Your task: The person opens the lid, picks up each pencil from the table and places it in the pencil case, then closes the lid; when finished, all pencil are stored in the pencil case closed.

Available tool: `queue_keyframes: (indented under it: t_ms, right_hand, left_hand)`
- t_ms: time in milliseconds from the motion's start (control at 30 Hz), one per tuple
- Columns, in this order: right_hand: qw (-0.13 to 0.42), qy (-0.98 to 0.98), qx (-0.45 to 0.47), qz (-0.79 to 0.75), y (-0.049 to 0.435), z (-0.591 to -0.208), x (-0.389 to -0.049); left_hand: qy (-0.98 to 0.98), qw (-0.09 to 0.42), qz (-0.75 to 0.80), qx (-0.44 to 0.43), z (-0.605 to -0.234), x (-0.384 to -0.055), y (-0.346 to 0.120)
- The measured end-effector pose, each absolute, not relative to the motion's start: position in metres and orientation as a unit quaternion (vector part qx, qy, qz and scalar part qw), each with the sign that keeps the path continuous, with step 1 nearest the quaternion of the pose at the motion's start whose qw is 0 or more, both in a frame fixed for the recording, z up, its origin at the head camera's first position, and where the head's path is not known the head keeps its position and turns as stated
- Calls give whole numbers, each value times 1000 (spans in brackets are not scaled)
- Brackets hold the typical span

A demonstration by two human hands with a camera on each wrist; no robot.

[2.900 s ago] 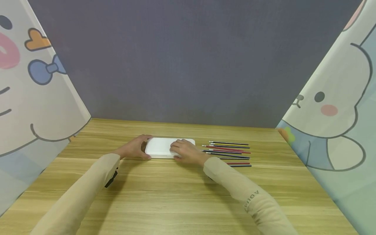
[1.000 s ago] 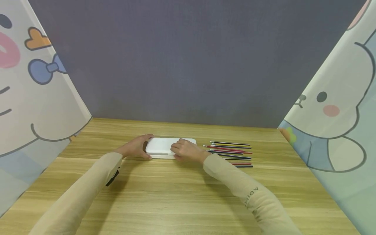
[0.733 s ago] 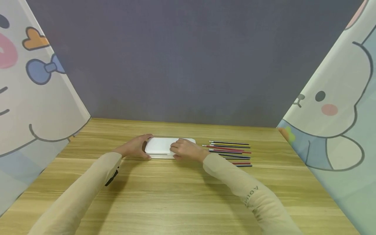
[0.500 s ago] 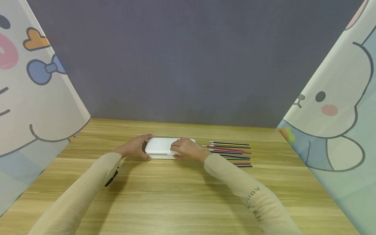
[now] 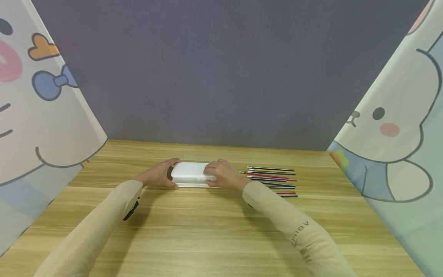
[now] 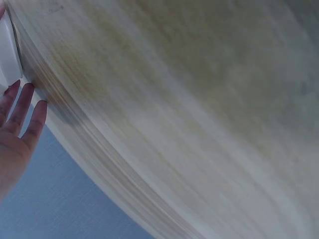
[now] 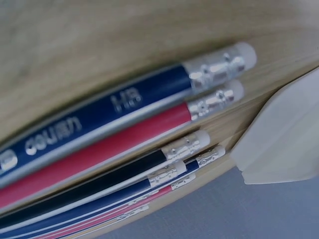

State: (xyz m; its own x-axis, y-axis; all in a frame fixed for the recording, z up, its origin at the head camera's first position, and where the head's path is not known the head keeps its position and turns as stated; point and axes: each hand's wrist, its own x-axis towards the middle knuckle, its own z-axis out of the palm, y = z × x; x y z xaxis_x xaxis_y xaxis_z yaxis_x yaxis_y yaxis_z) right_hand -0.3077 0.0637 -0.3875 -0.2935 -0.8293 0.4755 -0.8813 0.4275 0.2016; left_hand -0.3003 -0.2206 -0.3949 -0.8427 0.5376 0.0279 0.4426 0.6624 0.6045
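Observation:
A white pencil case [image 5: 188, 169] lies on the wooden table, its lid tilted up a little along the near edge, with a gap over the base [image 5: 188, 185]. My left hand [image 5: 158, 174] holds the case's left end, thumb at the near corner and fingers at the far one. Those fingers [image 6: 22, 107] reach the white case's edge [image 6: 9, 55] in the left wrist view. My right hand [image 5: 225, 175] grips the lid near its right end, covering that part. The right wrist view shows the case's end [image 7: 286, 132] but no hand. Inside the case is hidden.
Several pencils with white erasers lie right of the case, among them a blue pencil [image 7: 99, 107] marked HB and a red pencil [image 7: 124, 133]. A grey panel [image 5: 221, 77] stands behind the table [image 5: 194, 238]. Cartoon-printed panels [image 5: 391, 154] flank both sides.
The lid's near edge has risen from the base, and the gap has widened. My right hand has moved slightly up and right with the lid. My left hand and the pencils stay put.

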Motion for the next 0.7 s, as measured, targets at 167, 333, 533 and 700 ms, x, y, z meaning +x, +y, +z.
queue_keyframes:
  t_ms: [167, 333, 533, 700]
  right_hand:
    - [273, -804, 523, 70, 65, -385, -308]
    - [288, -804, 511, 91, 66, -384, -312]
    - [302, -802, 500, 125, 66, -380, -315]
    - [301, -807, 486, 148, 67, -376, -319]
  left_hand:
    - [915, 70, 298, 262, -394, -299, -221]
    - [923, 63, 286, 251, -393, -296, -221]
    - [925, 59, 283, 245, -395, -296, -222]
    - [924, 68, 291, 237, -397, -298, -222]
